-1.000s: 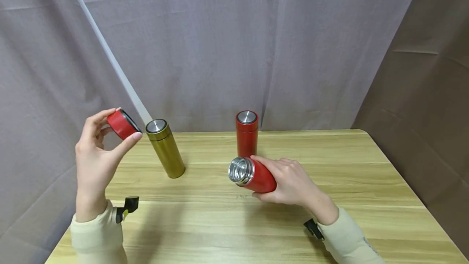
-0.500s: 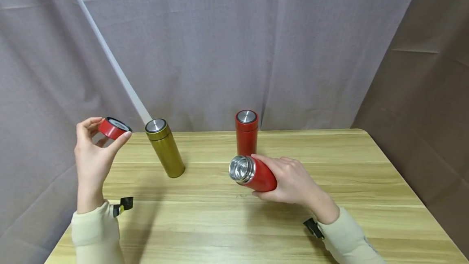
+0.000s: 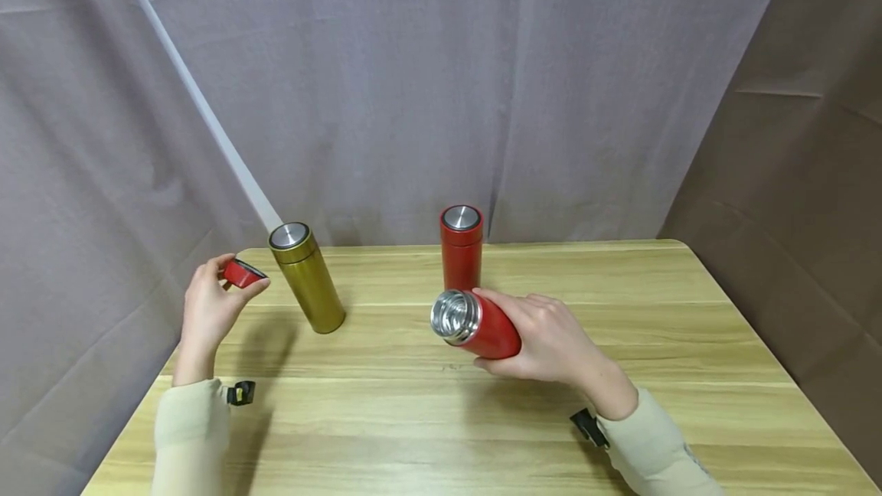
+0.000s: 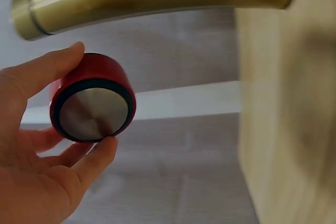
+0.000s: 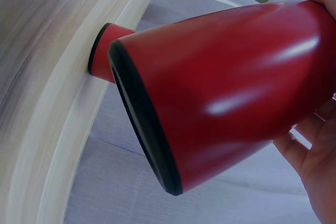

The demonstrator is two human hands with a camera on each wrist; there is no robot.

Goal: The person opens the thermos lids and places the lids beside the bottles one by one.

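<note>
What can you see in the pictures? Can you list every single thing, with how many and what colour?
Gold bottle: 1, gold with silver top, standing on the table, left side
Closed bottle: 1, red with silver top, standing near the back edge
Open bottle: 1, red with silver mouth, tilted in front of the closed bottle
Lid: 1, red, black and silver, left of the gold bottle
Table: 1, light wood, below everything
Grey cloth: at least 1, behind
Brown cloth: 1, far right
Strip: 1, whitish, slanting, back left
Sleeves: 2, pale beige, front
Black wrist devices: 2, by the sleeves
Left hand: 1, bare, pinching the lid
Right hand: 1, bare, gripping the open bottle
</note>
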